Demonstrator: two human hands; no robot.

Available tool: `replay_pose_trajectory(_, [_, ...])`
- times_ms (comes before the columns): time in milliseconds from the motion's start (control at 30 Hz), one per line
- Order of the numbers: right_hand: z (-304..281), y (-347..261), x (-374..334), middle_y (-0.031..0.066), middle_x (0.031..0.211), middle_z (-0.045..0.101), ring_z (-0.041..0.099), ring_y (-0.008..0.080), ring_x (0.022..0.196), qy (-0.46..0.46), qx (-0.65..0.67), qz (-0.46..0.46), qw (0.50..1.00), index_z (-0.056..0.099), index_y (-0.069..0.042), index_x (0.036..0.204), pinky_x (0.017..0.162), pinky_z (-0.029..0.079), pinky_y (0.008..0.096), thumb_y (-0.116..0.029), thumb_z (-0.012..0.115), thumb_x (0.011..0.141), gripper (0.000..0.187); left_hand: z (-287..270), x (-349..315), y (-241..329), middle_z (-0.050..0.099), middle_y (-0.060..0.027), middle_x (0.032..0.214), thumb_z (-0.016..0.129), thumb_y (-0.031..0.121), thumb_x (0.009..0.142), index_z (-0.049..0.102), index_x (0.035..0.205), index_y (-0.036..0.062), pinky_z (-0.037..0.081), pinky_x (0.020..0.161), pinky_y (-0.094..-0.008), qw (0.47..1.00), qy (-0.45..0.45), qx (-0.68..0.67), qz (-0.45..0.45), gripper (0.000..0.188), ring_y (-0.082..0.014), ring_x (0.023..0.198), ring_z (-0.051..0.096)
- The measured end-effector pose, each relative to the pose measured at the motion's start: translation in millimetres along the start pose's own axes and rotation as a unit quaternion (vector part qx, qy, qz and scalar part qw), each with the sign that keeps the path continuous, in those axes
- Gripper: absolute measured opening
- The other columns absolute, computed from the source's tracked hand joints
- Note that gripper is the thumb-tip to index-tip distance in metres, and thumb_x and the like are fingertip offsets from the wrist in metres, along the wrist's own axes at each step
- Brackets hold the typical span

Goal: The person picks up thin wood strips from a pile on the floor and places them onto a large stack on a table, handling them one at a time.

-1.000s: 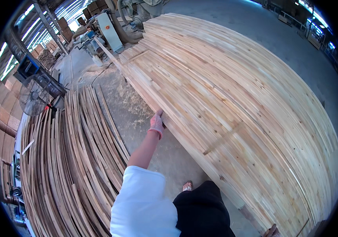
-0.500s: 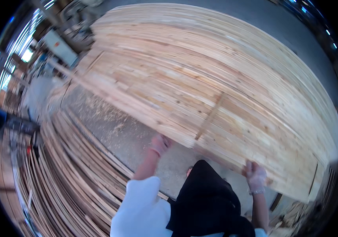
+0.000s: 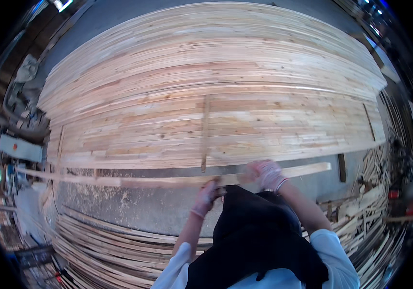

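A long, narrow wooden strip (image 3: 158, 182) stretches left to right in front of my body, slightly blurred. My left hand (image 3: 206, 197), in a pale glove, is closed on it near the middle. Farther right, my right hand (image 3: 267, 174), gloved too, grips the same strip from above, and its fingers are partly smeared by motion. The strip's right end sticks out past that hand. Just beyond lies a wide stack of pale wooden strips (image 3: 264, 120), with a thin crosspiece (image 3: 205, 130) lying across the nearer layer.
Behind my left arm, long loose strips (image 3: 115, 245) lie in a pile. Offcuts (image 3: 360, 202) are heaped at the right. Wood shavings (image 3: 105, 195) cover part of the grey floor (image 3: 163, 207). A pale machine cabinet (image 3: 20, 148) stands at the far left.
My view has turned, so the stack now runs nearly level. Both hands now hold the strip apart from the stack's near edge, and my right hand has come closer to my left.
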State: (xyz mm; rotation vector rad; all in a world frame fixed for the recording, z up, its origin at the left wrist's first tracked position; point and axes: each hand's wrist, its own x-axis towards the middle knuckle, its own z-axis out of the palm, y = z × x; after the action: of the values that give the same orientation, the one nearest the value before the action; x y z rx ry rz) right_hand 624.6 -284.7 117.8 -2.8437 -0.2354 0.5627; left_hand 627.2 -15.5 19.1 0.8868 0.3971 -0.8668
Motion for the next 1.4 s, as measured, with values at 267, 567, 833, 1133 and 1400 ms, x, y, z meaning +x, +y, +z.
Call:
replay_pose_trajectory(267, [38,171,-122,0.0139,0.108,0.065,0.064,0.0256,0.092,0.048,0.091,0.330,0.938,0.060,-0.006,0.118,0.082,0.049,0.0364,-0.053,0.049,0.089,0.056,-86,-57,63,0.049,0.0028,0.068,0.067,0.042,0.083,0.061,0.106,0.0144,0.051,0.064,-0.0298,0.962,0.159,-0.126,0.182,0.036,-0.0093,0.053,0.044])
replay_pose_trajectory(567, [16,35,-20,0.0205,0.115,0.060,0.055,0.0332,0.113,-0.192,0.336,0.104,0.916,0.056,-0.008,0.122,0.099,0.037,0.0376,-0.059,0.049,0.086,0.062,-18,-28,13,0.066,-0.0056,0.092,0.061,0.055,0.082,0.062,0.099,0.0101,0.047,0.092,-0.0443,0.992,0.009,-0.085,0.089,0.048,-0.0191,0.082,0.061])
replay_pose_trajectory(833, [17,71,98,0.0160,0.119,0.060,0.055,0.0319,0.114,-0.255,0.290,-0.022,0.922,0.057,-0.013,0.123,0.099,0.040,0.0397,-0.059,0.046,0.087,0.060,-3,22,-15,0.058,-0.0044,0.086,0.056,0.045,0.089,0.058,0.101,0.0091,0.048,0.087,-0.0463,0.977,0.131,-0.159,0.058,0.038,-0.0225,0.085,0.059])
replay_pose_trajectory(1133, [54,275,252,0.0176,0.116,0.062,0.057,0.0329,0.110,-0.244,0.194,0.138,0.940,0.062,-0.006,0.112,0.096,0.043,0.0408,-0.052,0.052,0.080,0.057,50,14,31,0.053,0.0025,0.061,0.050,0.043,0.090,0.051,0.064,0.0177,0.050,0.076,-0.0445,0.775,0.482,-0.358,0.197,0.037,-0.0182,0.059,0.052])
replay_pose_trajectory(1400, [-1,410,424,0.0142,0.120,0.059,0.058,0.0267,0.112,-0.105,-0.049,0.201,0.973,0.052,-0.005,0.121,0.092,0.047,0.0369,-0.044,0.053,0.079,0.057,93,25,-68,0.056,-0.0043,0.078,0.052,0.051,0.087,0.059,0.086,0.0096,0.046,0.084,-0.0477,0.851,0.204,-0.475,0.096,0.042,-0.0289,0.080,0.054])
